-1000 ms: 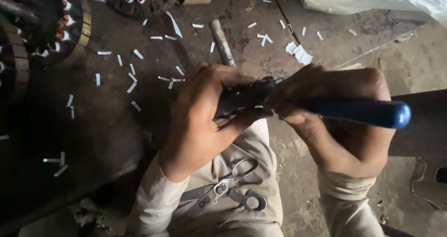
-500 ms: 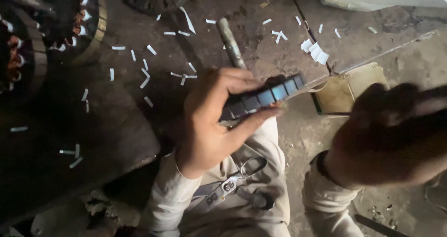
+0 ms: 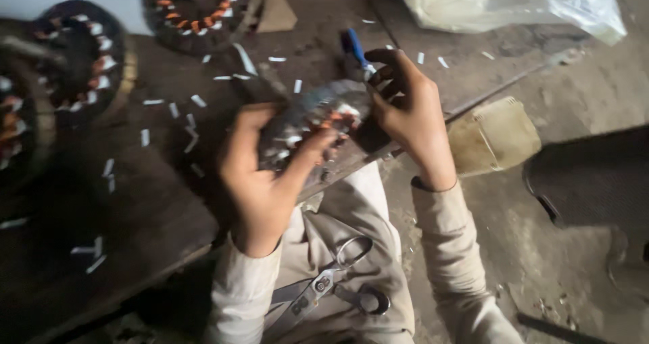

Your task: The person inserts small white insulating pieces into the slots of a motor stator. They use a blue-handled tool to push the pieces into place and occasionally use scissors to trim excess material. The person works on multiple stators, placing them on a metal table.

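Observation:
My left hand (image 3: pixel 260 175) grips a round metal motor stator (image 3: pixel 314 117) with copper windings and white slot papers, held tilted over the edge of a dark workbench (image 3: pixel 135 209). My right hand (image 3: pixel 405 107) holds a blue-handled tool (image 3: pixel 355 46) against the stator's far side, and its fingers also touch the stator's rim. The picture is blurred, so the tool's tip is not visible.
Two more wound stators (image 3: pixel 196 6) (image 3: pixel 47 87) lie on the bench among several white paper slips. A pair of scissors (image 3: pixel 331 276) rests in my lap. A clear plastic bag (image 3: pixel 507 3) lies at the top right, a tan block (image 3: pixel 493 134) on the floor.
My right hand moved from the lower right up to the stator's far side with the blue-handled tool. The stator turned from edge-on so its windings face up.

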